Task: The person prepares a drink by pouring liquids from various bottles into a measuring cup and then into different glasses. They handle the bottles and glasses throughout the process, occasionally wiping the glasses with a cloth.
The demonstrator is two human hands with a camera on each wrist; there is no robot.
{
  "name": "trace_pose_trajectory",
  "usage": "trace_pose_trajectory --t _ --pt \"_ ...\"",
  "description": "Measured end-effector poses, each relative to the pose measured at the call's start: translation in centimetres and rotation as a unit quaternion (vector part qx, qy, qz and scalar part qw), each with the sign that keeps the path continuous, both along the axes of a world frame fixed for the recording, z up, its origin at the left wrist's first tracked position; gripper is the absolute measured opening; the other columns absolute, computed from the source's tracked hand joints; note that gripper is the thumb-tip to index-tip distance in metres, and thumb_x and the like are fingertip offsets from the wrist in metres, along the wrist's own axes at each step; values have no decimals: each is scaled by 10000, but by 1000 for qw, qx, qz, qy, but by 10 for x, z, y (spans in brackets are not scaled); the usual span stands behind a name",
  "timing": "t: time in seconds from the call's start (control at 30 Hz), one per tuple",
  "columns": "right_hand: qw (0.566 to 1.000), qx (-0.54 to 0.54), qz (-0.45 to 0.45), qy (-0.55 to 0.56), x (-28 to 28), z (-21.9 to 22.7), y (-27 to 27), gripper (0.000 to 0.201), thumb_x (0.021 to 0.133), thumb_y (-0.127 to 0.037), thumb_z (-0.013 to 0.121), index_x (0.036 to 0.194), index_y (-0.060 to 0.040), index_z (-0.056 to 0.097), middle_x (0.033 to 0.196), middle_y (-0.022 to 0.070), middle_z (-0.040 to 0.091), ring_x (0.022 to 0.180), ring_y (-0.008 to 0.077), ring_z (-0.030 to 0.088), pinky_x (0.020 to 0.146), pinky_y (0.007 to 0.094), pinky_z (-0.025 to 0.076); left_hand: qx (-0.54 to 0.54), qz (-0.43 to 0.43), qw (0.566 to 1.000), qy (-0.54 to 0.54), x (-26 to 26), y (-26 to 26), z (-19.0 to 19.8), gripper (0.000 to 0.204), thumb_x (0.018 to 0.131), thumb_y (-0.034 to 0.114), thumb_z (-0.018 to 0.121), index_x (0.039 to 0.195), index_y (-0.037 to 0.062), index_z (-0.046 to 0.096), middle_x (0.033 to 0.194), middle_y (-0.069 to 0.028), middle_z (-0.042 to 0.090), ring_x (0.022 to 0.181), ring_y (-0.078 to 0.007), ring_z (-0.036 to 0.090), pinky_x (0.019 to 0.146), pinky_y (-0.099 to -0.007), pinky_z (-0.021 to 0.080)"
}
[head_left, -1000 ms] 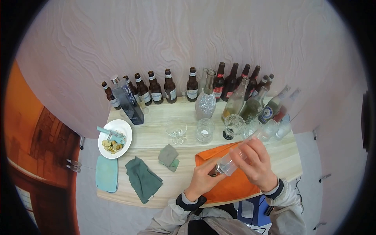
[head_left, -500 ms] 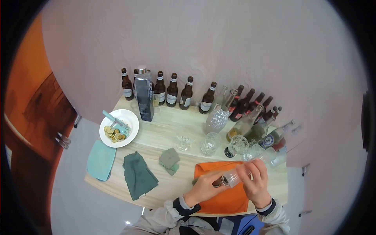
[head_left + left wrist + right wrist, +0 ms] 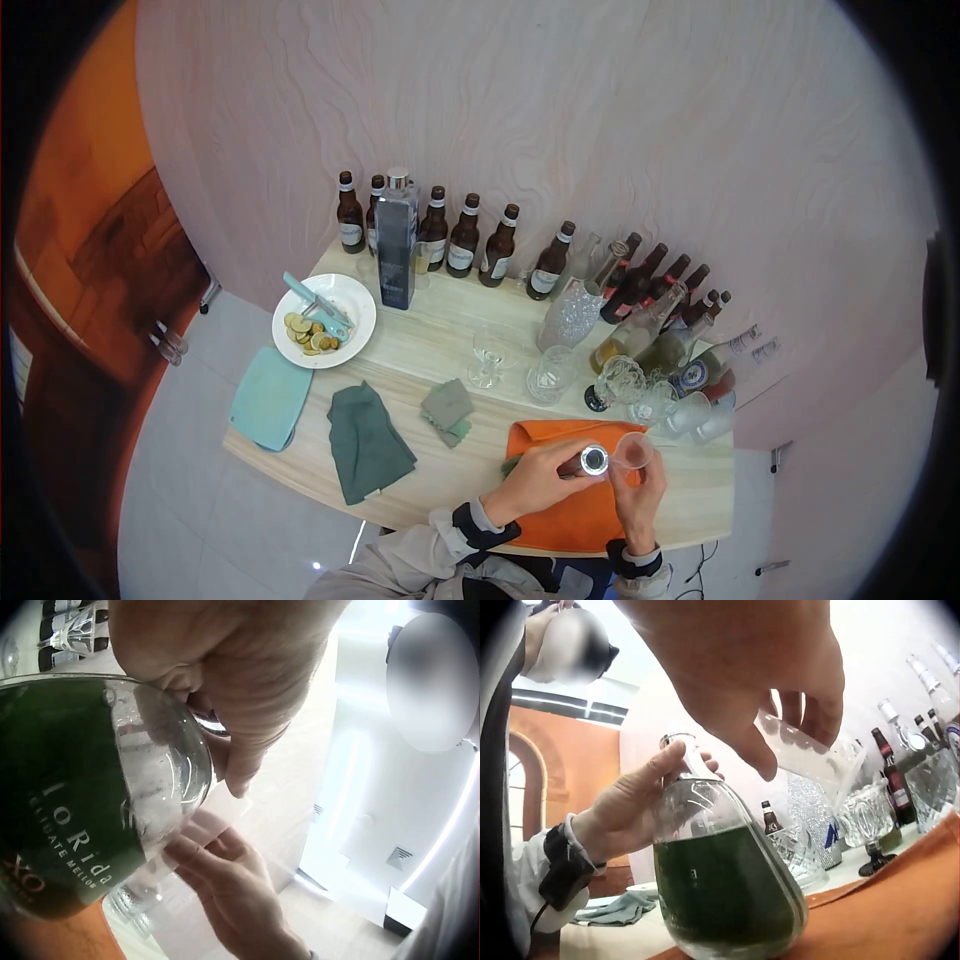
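Note:
My left hand (image 3: 538, 478) grips the neck of a round clear bottle (image 3: 727, 885) with dark green liquid in it. White lettering with "XO" shows on the bottle in the left wrist view. Its silver-rimmed mouth (image 3: 594, 459) faces up toward the head camera. Just right of the mouth, my right hand (image 3: 640, 500) holds a clear plastic cup (image 3: 632, 451) between thumb and fingers, its round opening seen from above. An orange cloth (image 3: 560, 525) lies beneath both hands, and the bottle's base is close over it in the right wrist view.
Glasses, including a cut-glass goblet (image 3: 620, 378), stand beyond the cloth. Brown beer bottles (image 3: 464, 240) and a tall dark bottle (image 3: 397, 245) line the back. On the left are a white plate (image 3: 365, 300) of lime slices, a teal board (image 3: 270, 395) and a green cloth (image 3: 368, 445).
The cup, earlier tilted with its end at the bottle's mouth, has swung to face upward beside it. My right hand has lowered. The head view has turned, shifting the table in it.

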State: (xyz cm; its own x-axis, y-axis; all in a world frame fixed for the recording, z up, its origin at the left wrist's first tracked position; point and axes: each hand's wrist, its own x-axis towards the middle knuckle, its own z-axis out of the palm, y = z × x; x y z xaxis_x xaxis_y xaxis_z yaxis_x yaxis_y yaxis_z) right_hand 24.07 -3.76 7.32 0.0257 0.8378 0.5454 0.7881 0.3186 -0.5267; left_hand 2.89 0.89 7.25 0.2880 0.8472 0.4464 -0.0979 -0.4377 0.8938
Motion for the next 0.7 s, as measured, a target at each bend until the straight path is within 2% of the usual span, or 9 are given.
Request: trace_pose_trajectory --t 0.07,0.2,0.27,0.3,0.37,0.43,0.53,0.63,0.7 --pt "960 -99 -55 256 -3 -17 -7 560 829 9 816 1349 7 607 1225 120 648 1110 241 653 996 361 526 6 9 1000 -10 2 -1 1 459 861 155 856 1249 -7 673 1064 -136 742 866 -213 718 747 -320 573" --pt "946 -130 -79 286 -9 -35 -32 608 850 13 817 1402 21 562 1237 100 632 1137 192 633 1020 346 523 -58 40 997 20 -15 -4 16 420 853 132 866 1218 5 701 1024 -72 763 825 -98 689 712 -267 555" --pt "947 -51 -105 299 -18 -50 -42 392 872 -17 789 1219 18 608 1045 87 635 994 178 626 830 334 543 -64 45 997 9 -30 1 29 412 847 126 873 1206 7 710 1009 -53 766 812 -70 675 709 -248 552" --pt "941 -57 -116 313 -19 -57 -47 392 872 -17 789 1219 18 608 1045 87 635 994 178 626 830 334 543 -73 53 996 -12 -38 4 40 404 840 119 880 1194 9 719 993 -35 769 799 -42 662 706 -229 548" --pt "957 -63 -107 264 -15 -69 -57 383 877 -29 786 1211 22 606 1057 86 631 994 179 629 827 332 539 -32 103 994 14 -60 12 77 401 835 106 884 1188 8 723 973 -17 763 764 -43 653 696 -210 545" --pt "931 -103 -109 333 -21 -77 -61 396 869 -37 790 1217 17 608 1072 99 634 991 201 638 842 344 536 -57 142 988 25 -86 21 115 395 830 58 873 1185 -7 714 1012 -41 747 829 -85 668 772 -237 552" --pt "952 -111 -121 260 -32 -71 -57 420 843 -29 794 1220 -2 613 1074 143 642 995 278 651 872 366 529 41 176 984 -15 -115 47 161 326 874 0 762 1185 -57 681 1082 -96 721 993 -157 668 903 -306 535" --pt "951 -125 -116 259 -36 -86 -54 373 854 -13 802 1176 0 614 1069 104 641 1007 206 651 854 328 527 96 240 966 -14 -125 85 185 292 898 -10 669 1185 -65 670 1093 -110 718 1031 -179 664 931 -320 521" --pt "956 -117 -108 247 -38 -77 -47 354 845 -5 791 1156 2 622 1061 115 637 1001 231 648 861 336 521 98 224 970 -18 -132 122 191 298 908 2 693 1198 -64 671 1103 -106 723 1023 -169 665 934 -310 516"
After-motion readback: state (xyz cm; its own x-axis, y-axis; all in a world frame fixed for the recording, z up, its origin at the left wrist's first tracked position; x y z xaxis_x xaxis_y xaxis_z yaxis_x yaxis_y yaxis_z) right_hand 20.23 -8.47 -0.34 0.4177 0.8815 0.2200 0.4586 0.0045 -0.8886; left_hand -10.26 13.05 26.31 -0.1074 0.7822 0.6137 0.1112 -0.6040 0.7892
